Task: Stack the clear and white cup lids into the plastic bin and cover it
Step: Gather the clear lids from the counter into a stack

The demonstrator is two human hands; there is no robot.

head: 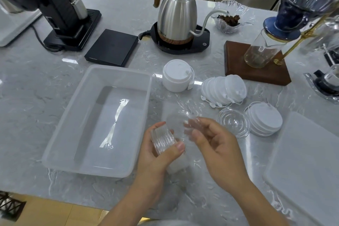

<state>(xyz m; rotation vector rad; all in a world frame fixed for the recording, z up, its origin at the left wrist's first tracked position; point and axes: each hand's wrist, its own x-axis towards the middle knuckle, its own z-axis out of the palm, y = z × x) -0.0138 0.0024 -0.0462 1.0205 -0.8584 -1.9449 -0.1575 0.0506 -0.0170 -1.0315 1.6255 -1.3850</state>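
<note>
Seen from the head camera, a grey marble counter [55, 82] carries everything. Near its front edge, the left hand [157, 154] curls its fingers and thumb around a short stack of clear lids [163, 142], held on its side. The right hand [216, 145], just beside it, pinches a single clear lid [177, 124] between thumb and fingertips, touching the top of that stack. To the left of the hands sits an open plastic bin [60, 134] with nothing in it. Beyond the hands, toward the counter's middle, stands an upright stack of white lids [177, 79]; to its right a toppled row of white lids [223, 88] fans out. In front of that row lie another clear lid stack [233, 122] and a flat white lid stack [264, 122], side by side. The bin's cover [308, 161] lies at the front right corner. A kettle [176, 18] stands near the back edge.
</note>
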